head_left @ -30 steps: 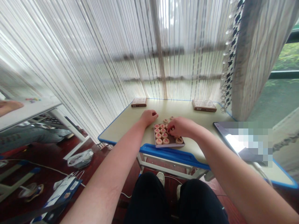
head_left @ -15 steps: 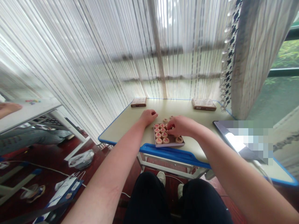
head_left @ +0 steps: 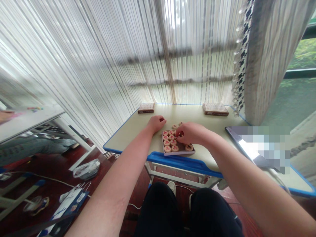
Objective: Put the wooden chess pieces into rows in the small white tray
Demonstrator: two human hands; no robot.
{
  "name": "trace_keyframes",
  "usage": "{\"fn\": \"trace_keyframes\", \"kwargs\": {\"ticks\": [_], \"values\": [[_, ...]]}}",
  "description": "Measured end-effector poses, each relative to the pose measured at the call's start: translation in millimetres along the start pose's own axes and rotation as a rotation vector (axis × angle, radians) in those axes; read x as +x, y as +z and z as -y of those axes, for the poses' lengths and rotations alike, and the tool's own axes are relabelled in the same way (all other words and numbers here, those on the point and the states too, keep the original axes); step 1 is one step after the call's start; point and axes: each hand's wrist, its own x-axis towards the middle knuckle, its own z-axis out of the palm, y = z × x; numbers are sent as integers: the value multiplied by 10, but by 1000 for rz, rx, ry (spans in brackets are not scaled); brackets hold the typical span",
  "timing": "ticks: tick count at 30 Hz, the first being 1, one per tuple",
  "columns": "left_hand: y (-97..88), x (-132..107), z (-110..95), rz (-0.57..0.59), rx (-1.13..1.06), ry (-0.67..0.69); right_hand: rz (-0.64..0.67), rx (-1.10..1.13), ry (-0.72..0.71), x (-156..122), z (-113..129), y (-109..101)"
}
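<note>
- Reaching over tray (head_left: 179,153): right hand (head_left: 189,133), fingers pinched narrow; can't tell if anything is gripped.
- Left hand (head_left: 156,124) loosely curled at desk (head_left: 128,135), just beyond tray's far-left corner; can't see inside the grip.
- Tray lies flat near desk's front edge, near side running left-right, slightly skewed; long axis unclear.
- Round pieces (head_left: 167,149) flat in it, characters up; two more beyond its far side.

Back from my left hand (head_left: 157,123) and right hand (head_left: 189,133), my forearms (head_left: 128,171) are showing bare. Nearer me than my grip, I am wearing dark trousers (head_left: 158,210), probably black or navy; pale shoes (head_left: 172,187) are peeking out between the knees, partly hidden.
</note>
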Motion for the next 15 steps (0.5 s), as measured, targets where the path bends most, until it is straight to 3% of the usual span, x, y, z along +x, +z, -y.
{"fn": "trace_keyframes", "kwargs": {"ticks": [5, 15], "values": [[10, -3, 10, 4, 1, 1, -184, 24, 71, 66, -76, 35], [-19, -14, -24, 21, 2, -9, -142, 21, 86, 131, -120, 82]]}}
